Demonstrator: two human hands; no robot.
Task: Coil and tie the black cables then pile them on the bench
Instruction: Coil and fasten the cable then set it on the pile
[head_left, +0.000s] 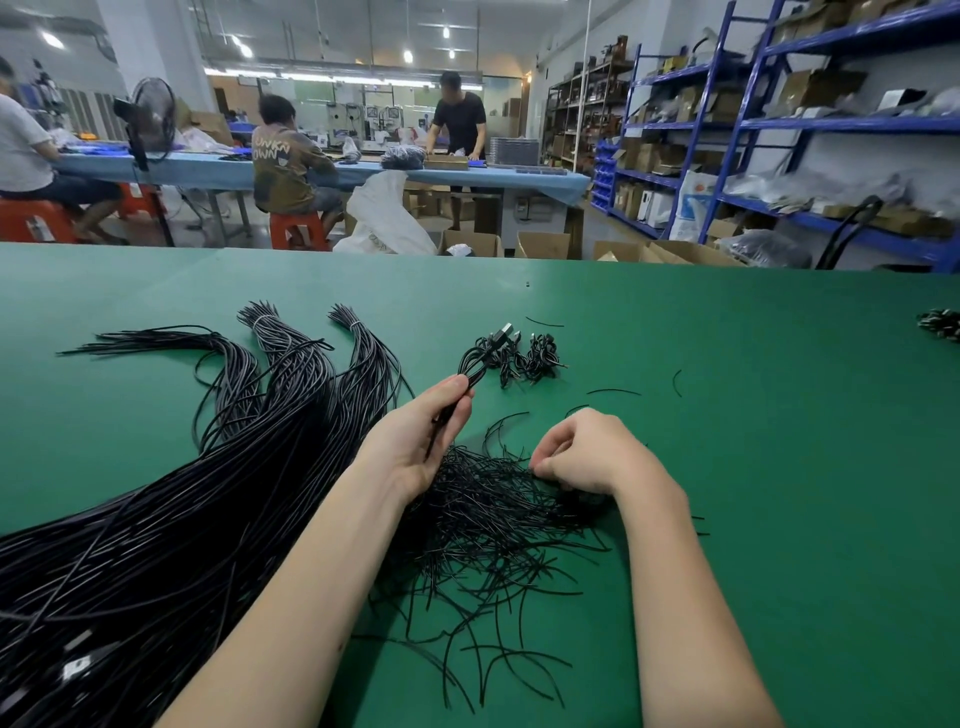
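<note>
My left hand (415, 436) grips a coiled black cable (480, 353) whose USB plug points up and away over the green bench (727, 415). My right hand (582, 454) reaches down with curled fingers into a heap of short black twist ties (483, 525) and pinches at one. A small pile of coiled, tied cables (530, 358) lies just beyond the held cable. Long uncoiled black cables (182, 493) spread in thick bundles across the left of the bench.
A few loose ties (613, 391) lie scattered to the right. Another dark bundle (943, 325) sits at the far right edge. Beyond the bench are cardboard boxes (540, 244), blue shelving (727, 124) and people working at a blue table (208, 166).
</note>
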